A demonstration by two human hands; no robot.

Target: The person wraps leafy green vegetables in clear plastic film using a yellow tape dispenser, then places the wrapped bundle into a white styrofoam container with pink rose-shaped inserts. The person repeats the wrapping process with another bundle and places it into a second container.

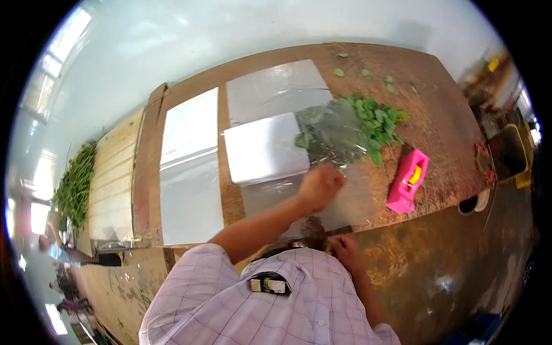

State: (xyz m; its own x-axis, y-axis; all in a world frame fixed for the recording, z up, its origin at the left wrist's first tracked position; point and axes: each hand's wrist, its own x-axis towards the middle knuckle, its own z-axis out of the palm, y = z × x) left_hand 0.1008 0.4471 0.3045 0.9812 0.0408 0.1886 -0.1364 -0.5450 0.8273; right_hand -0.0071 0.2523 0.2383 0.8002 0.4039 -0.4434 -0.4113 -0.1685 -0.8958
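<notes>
Leafy green stems (379, 123) lie on the table with their left part under or inside clear plastic film (336, 135). My left hand (323, 187) is closed just below that film, above another clear sheet that reaches the table's near edge; what its fingers hold, if anything, is hidden. Down at the near edge, close to my body, my right hand (344, 250) has its fingers curled, and I cannot see what is in them. A stack of white sheets (266, 148) touches the wrapped leaves on their left. To the right stands a pink tape dispenser (407, 183) with a yellow roll.
White and clear sheets (191, 167) lie at the table's left, a clear film stack (276, 89) behind. Loose leaves (365, 73) dot the brown wooden table (443, 115). More cut greens (77, 178) rest past a pale slatted board (115, 178). A dark bin (512, 152) stands far right.
</notes>
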